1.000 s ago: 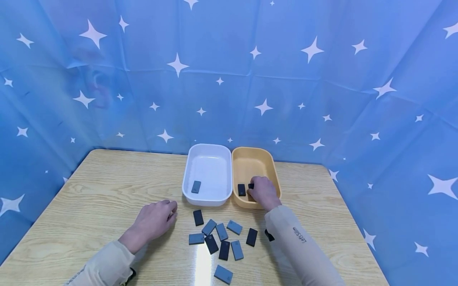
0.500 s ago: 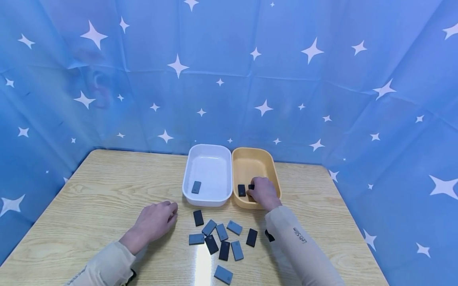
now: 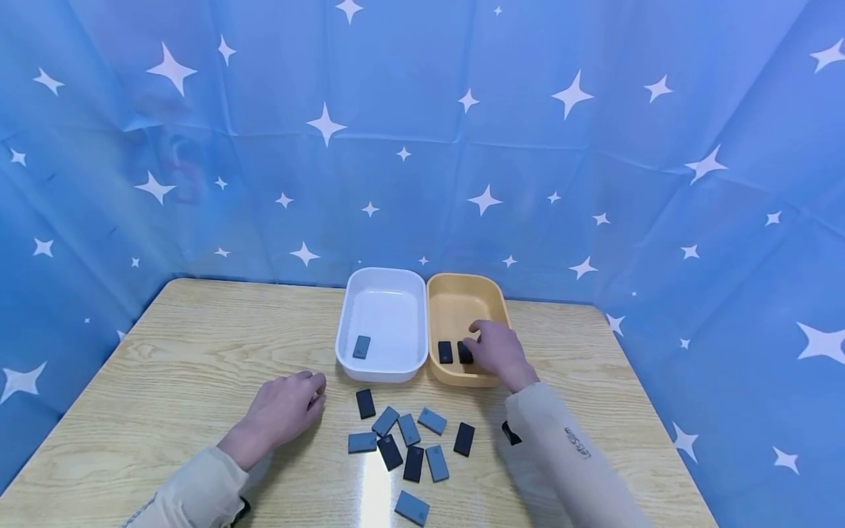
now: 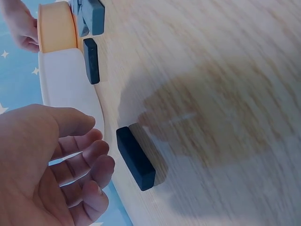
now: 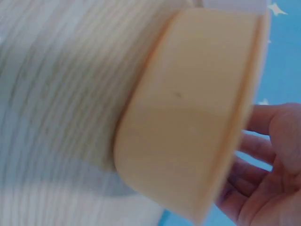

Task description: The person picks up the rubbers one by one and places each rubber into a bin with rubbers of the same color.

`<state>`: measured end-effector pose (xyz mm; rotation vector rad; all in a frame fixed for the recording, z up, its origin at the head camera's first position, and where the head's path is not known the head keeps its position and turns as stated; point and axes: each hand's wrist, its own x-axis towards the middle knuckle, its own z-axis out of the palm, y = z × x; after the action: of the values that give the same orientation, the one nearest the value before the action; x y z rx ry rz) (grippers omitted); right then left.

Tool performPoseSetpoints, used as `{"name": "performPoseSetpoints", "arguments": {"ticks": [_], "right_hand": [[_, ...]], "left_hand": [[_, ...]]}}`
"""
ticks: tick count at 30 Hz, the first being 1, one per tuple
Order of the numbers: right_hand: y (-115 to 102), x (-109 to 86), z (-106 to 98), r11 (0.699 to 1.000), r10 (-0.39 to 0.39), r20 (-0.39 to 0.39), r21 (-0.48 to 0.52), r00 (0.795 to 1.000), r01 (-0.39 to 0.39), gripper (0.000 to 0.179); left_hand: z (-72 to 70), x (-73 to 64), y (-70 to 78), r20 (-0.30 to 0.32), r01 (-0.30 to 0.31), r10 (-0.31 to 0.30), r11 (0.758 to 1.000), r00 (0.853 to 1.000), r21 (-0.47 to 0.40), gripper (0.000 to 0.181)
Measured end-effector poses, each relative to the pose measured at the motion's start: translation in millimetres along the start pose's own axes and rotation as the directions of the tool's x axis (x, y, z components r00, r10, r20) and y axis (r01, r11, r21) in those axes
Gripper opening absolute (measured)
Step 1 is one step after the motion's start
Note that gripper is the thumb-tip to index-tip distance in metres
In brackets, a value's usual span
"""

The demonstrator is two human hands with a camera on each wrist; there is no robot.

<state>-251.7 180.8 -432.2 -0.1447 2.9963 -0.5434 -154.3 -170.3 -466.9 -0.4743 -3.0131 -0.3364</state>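
Observation:
My right hand (image 3: 499, 350) is over the front right of the orange bin (image 3: 469, 282), fingers parted and holding nothing. Beneath its thumb lies a black block (image 3: 465, 353), next to another black block (image 3: 445, 353) in the same bin. From the right wrist view, the bin's wall (image 5: 188, 94) hides both blocks and the tips of some fingers. My left hand (image 3: 284, 411) hangs over the table left of the loose blocks, fingers loosely curled around nothing. A dark block (image 4: 136, 158) stands on its long edge close to those fingers in the left wrist view.
The white bin (image 3: 381, 273) adjoins the orange one and holds one grey-blue block (image 3: 361, 347). In front lie several loose blocks, including a black one (image 3: 464, 439) and a grey-blue one (image 3: 412, 507). A star-patterned blue curtain (image 3: 422, 176) surrounds the wooden table (image 3: 251, 315).
My right hand has let go of the black block in the orange bin, and its fingers have spread as it drew slightly right and up. The left hand has stayed put.

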Motion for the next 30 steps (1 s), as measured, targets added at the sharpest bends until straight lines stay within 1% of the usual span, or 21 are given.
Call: {"name": "performPoseSetpoints", "arguments": {"ticks": [3,7,13,16,24,27,30], "right_hand": [[4,-6.3,-11,1.0,-0.016,-0.031,-0.009,0.999,0.016,0.035],[11,-15.0,-23,0.999,-0.04,-0.053,-0.025,0.998,0.039,0.034],[26,-25.6,-36,0.998,-0.061,-0.094,-0.034,0.994,0.059,0.031],[34,-30.7,-40,0.997,-0.074,-0.112,-0.043,0.991,0.07,0.03],[59,-41.0,-48,0.996,-0.095,-0.151,-0.013,0.984,0.094,0.029],[69,-43.5,-51,0.996,-0.091,-0.174,-0.015,0.981,0.089,0.028],[78,-46.7,-52,0.997,-0.076,-0.196,-0.021,0.978,0.073,0.028]], "left_hand": [[0.0,0.7,0.3,-0.005,-0.002,0.002,1.0,1.0,-0.002,0.011],[-1.1,1.2,1.6,-0.005,-0.007,0.007,1.0,1.0,-0.009,0.013],[-3.5,2.5,2.4,0.012,-0.006,0.006,1.0,1.0,-0.011,0.012],[-4.0,3.6,1.1,0.015,-0.006,0.006,1.0,1.0,-0.011,0.01],[-8.2,8.3,-4.6,0.007,0.001,-0.001,1.0,1.0,-0.001,0.006],[-12.5,11.8,-7.3,-0.005,-0.006,0.006,1.0,1.0,0.006,0.004],[-17.9,15.6,-11.7,-0.038,-0.012,0.012,1.0,0.999,0.011,0.004]]}}
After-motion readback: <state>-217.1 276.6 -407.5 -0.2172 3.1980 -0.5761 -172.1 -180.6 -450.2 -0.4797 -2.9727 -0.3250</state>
